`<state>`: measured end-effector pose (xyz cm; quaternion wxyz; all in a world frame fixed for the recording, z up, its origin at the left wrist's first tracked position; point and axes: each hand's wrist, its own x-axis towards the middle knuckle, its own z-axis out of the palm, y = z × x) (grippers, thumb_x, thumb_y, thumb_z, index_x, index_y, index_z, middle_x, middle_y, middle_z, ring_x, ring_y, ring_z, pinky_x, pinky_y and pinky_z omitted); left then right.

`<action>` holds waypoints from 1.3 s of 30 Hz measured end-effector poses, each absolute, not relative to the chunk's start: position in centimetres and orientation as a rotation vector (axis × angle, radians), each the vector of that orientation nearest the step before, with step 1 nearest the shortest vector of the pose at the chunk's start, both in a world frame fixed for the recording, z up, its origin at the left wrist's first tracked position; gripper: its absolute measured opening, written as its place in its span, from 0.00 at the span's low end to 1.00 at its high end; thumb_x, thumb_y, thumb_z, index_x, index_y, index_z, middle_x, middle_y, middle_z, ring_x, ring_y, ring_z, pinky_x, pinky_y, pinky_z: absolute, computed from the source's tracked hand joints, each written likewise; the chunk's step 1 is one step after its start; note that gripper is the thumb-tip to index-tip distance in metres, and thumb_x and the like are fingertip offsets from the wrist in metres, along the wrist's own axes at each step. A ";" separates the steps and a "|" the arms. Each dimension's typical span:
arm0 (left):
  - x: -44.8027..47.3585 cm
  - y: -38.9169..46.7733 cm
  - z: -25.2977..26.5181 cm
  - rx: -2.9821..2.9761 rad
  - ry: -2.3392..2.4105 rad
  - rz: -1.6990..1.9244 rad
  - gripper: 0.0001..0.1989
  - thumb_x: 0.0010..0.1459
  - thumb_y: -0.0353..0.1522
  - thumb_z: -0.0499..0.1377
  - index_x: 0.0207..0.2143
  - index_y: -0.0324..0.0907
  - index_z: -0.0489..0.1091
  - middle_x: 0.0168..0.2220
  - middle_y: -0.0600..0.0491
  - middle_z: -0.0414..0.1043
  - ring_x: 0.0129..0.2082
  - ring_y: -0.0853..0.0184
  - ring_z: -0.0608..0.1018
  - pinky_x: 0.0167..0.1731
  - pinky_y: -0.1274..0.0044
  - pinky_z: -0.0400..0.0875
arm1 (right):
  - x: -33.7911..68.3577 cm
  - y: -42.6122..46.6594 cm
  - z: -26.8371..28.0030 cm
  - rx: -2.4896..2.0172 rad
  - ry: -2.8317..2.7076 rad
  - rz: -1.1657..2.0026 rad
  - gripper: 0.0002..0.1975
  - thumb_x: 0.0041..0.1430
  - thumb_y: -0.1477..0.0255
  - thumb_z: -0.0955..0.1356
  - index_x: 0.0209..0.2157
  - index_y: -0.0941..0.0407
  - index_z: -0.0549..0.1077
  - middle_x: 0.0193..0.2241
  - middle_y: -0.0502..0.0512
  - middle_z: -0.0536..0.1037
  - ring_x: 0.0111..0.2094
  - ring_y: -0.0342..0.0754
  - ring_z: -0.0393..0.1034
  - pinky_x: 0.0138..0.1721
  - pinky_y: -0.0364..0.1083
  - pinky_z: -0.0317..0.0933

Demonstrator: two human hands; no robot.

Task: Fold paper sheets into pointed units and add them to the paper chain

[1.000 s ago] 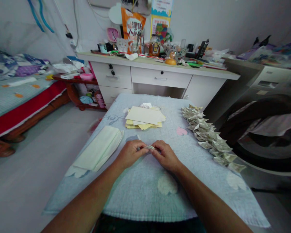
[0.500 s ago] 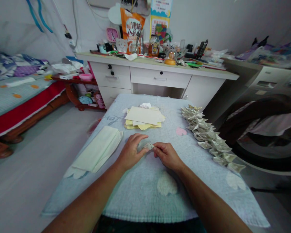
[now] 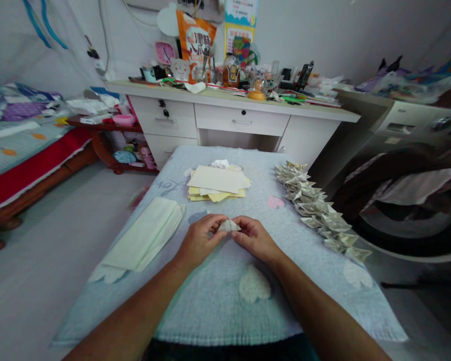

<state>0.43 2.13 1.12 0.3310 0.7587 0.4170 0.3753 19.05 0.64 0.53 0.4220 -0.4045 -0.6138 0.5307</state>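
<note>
Between my fingertips is a small piece of folded paper [image 3: 229,225], pale with a peaked, boat-like shape. My left hand [image 3: 202,238] pinches its left end, closed with thumb and fingers. On the other end, my right hand [image 3: 258,237] is closed in a pinch too. Beyond my hands lies a stack of paper sheets [image 3: 220,178], white over yellow. To the left rests a flat bundle of pale green paper [image 3: 145,233]. Several folded paper pieces [image 3: 315,205] stand in a slanting row on the right.
A blue cloth [image 3: 210,306] covers the table. Behind it stands a white desk [image 3: 244,120] crowded with jars, a pink clock [image 3: 165,52] and an orange snack bag [image 3: 195,42]. A washing machine [image 3: 402,120] is at right, a bed [image 3: 26,145] at left.
My left fingers have closed from a spread pose onto the folded paper's left end. The paper now shows its broad peaked side. The view has turned slightly to the right.
</note>
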 end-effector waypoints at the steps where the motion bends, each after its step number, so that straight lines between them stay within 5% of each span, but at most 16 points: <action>1: 0.5 2.1 1.1 1.905 1.089 0.977 0.14 0.55 0.32 0.61 0.45 0.42 0.71 0.38 0.51 0.77 0.34 0.67 0.78 0.39 0.75 0.72 | 19.0 0.6 0.5 -0.994 -1.515 1.333 0.17 0.52 0.58 0.71 0.36 0.57 0.71 0.28 0.49 0.72 0.29 0.42 0.64 0.32 0.41 0.58; 27: 1.0 2.7 -0.3 1.434 0.925 0.864 0.20 0.50 0.32 0.63 0.45 0.38 0.67 0.42 0.47 0.74 0.37 0.67 0.79 0.42 0.73 0.73 | 18.1 0.0 0.7 -1.082 -1.566 0.942 0.10 0.52 0.74 0.66 0.36 0.54 0.61 0.29 0.47 0.68 0.27 0.41 0.63 0.32 0.42 0.61; 39: 1.6 2.4 0.2 1.343 0.859 0.899 0.13 0.53 0.31 0.59 0.42 0.39 0.66 0.37 0.50 0.75 0.34 0.68 0.77 0.34 0.76 0.72 | 18.2 -0.3 0.8 -1.052 -1.823 0.631 0.17 0.51 0.83 0.62 0.42 0.53 0.70 0.36 0.54 0.65 0.33 0.44 0.64 0.32 0.43 0.62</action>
